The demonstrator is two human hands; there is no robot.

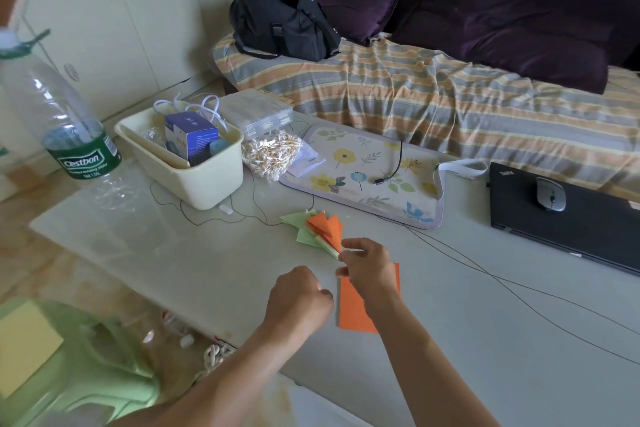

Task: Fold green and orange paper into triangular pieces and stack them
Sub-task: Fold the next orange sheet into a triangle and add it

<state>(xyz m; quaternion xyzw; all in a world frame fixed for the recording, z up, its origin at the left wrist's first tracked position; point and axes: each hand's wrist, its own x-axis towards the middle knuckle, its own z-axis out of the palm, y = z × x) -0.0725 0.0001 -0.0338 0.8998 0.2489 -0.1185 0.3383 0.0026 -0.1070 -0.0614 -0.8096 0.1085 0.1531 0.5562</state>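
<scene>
nearest the camera, at about 7 o'clock, a green plastic stool (pixel 104 357) carries a yellow pad (pixel 24 343). both bare forearms reach up over the pale table (pixel 485 340) toward the middle of the view. the left hand (pixel 299 298) is curled with its knuckles up, and it seems to pinch the left edge of the orange sheet (pixel 356 312), though the fingertips are hidden under the hand. the right hand (pixel 369 269) lies over the sheet's top edge, its thumb and forefinger pinching the near tip of the folded pile (pixel 320 227). that pile, a fan of green and orange triangular pieces, sits on the table just past the hands at 12 o'clock from them, the orange pieces on top of the green. thin black cables (pixel 519 282) trail across the table at 3 o'clock. farther off, at 10 o'clock, a cream bin (pixel 207 184) holds a blue box (pixel 190 140), with a bag of cotton swabs (pixel 268 156) touching its right side and a large water bottle (pixel 69 114) at 9 o'clock. at 1 o'clock lies a floral mat (pixel 363 177), and at 2 o'clock a closed black laptop (pixel 571 218) with a mouse (pixel 550 198) on it. beyond, a striped cover (pixel 450 97) drapes a sofa bearing a black bag (pixel 284 21) and purple cushions (pixel 502 28).
</scene>
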